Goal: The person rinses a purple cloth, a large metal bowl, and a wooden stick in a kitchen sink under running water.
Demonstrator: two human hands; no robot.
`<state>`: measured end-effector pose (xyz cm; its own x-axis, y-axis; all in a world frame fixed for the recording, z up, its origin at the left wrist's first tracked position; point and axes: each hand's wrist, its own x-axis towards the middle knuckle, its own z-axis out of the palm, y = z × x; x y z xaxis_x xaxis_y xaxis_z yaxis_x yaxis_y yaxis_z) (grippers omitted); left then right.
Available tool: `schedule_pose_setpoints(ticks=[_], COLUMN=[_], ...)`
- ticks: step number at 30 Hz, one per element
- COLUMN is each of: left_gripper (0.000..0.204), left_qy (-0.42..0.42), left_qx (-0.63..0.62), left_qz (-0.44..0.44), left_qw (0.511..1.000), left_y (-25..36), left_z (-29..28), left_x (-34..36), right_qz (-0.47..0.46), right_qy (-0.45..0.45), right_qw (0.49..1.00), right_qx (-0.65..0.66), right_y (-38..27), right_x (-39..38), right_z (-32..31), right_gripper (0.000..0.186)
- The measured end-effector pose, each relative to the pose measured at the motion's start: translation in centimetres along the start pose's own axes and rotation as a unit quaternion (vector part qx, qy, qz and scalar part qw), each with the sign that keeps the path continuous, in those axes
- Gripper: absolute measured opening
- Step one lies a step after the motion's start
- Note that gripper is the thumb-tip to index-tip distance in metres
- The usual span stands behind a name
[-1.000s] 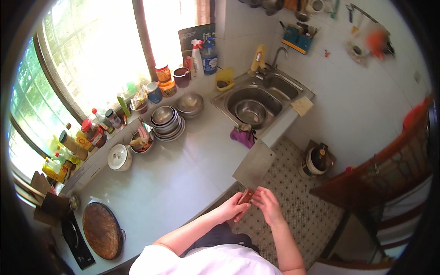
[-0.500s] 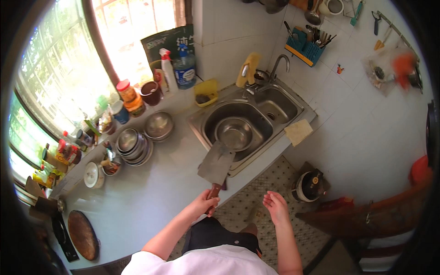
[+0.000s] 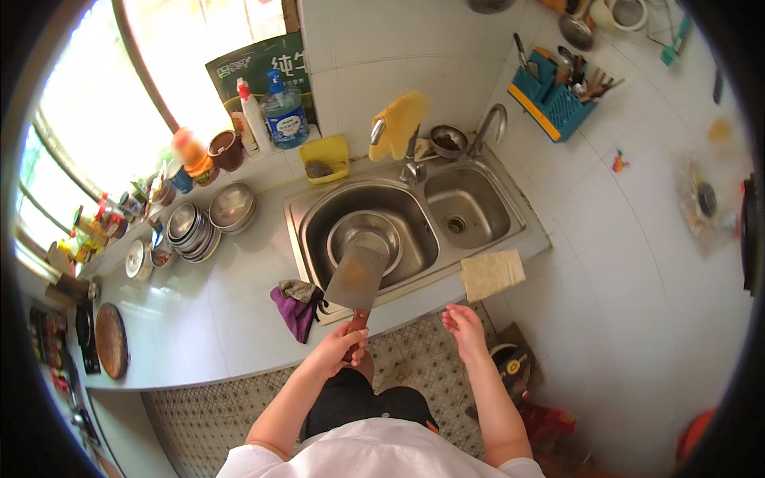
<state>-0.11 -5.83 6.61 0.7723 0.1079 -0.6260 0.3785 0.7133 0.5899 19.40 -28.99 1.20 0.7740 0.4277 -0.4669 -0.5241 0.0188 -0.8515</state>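
Note:
A cleaver [image 3: 355, 277] with a broad grey blade and a brown wooden handle is in my left hand [image 3: 341, 344], whose fingers are wrapped round the handle. The blade points away from me, above the front edge of the large sink bowl, and overlaps a round metal basin [image 3: 341, 231] from this angle. Loosely curled, my right hand [image 3: 464, 325] hangs in front of the counter with nothing visible in it. A folded beige cloth [image 3: 492, 273] lies on the counter edge just beyond it. The double sink [image 3: 434, 235] is stainless steel.
A purple and grey cloth [image 3: 296, 309] drapes at the counter edge left of the sink. Stacked metal bowls [image 3: 191, 233], bottles and jars line the window side. A round wooden board [image 3: 111, 341] lies far left. Behind the sink stand a faucet [image 3: 412, 163] and a yellow basket [image 3: 325, 159].
My view has turned right and come nearer the sink. My left hand carries the cleaver along, its blade now over the sink's front edge. The purple cloth has come into fuller view.

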Motion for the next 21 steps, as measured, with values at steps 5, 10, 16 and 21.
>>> schedule_pose_setpoints(ticks=[5,10,16,21], left_gripper=[0.02,0.019,0.019,0.017], left_qy=[0.039,0.069,0.069,0.061], left_qx=[0.012,0.007,0.013,-0.004], left_qz=[-0.008,0.012,0.008,0.018], left_qw=[0.999,0.998,0.997,0.998], left_y=[0.3,2.4,5.8,7.5], left_z=[0.6,0.3,0.6,0.9], left_x=[2.4,6.4,10.7,12.5], right_qz=[0.015,-0.1,-0.239,-0.461], right_qy=[-0.111,-0.172,-0.149,-0.093], right_qw=[0.991,0.953,0.876,0.68], right_qx=[-0.074,-0.23,-0.392,-0.562], right_y=[-1.3,-3.7,-8.0,-10.9], right_x=[7.1,15.2,23.2,29.2], right_z=[2.2,4.4,7.2,11.6], right_gripper=[0.024,0.037,0.051,0.057])
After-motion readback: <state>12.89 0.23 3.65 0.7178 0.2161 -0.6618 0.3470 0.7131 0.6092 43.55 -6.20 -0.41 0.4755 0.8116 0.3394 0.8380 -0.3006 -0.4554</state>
